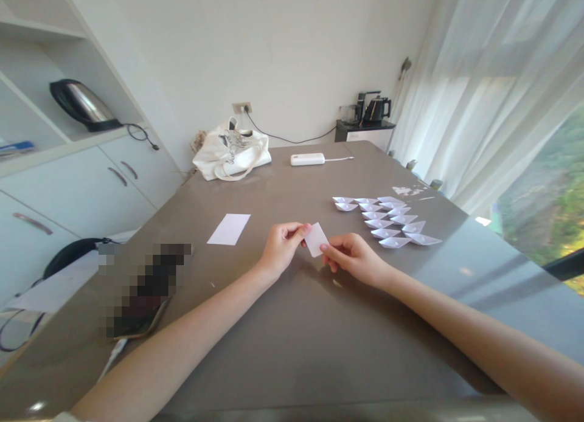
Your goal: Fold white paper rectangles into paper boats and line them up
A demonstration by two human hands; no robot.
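Between my two hands, above the middle of the table, is a small piece of white paper (316,241), tilted and roughly square. My left hand (283,244) pinches its upper left edge between thumb and fingers. At the lower right edge, my right hand (349,255) grips the same paper, thumb on top. Whether the paper is folded in layers I cannot tell. A flat white sheet (229,228) lies on the table to the left of my left hand. Several folded paper boats (384,224) stand in rows to the right, beyond my right hand.
On the grey-brown table (292,361) a white cloth bag (232,151) sits at the far left, beside a white power bank (307,159) with a short cable. A phone-like device (146,318), partly blurred out, lies near my left forearm with a cable attached. Curtains (474,87) hang at the right.
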